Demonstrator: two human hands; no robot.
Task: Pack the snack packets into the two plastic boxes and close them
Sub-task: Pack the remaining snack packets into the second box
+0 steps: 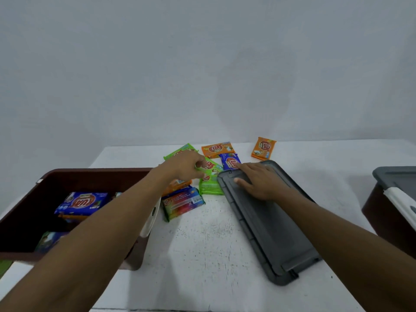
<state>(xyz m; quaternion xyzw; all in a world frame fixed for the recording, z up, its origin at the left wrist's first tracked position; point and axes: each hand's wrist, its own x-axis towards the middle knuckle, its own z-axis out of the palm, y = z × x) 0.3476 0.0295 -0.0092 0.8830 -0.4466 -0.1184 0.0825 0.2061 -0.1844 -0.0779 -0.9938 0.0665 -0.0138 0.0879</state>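
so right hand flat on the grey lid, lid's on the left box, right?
Not quite. In the head view the grey lid lies on the table, right of the open left box. The right hand does rest flat on it.

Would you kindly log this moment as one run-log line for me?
left hand: pinches green packet | right hand: flat on grey lid | brown box: open, packets inside | second box: lidded

Both forearms reach forward. The left hand [183,165] pinches a green packet [212,168] with curled fingers; the right hand [262,181] lies flat, fingers spread.
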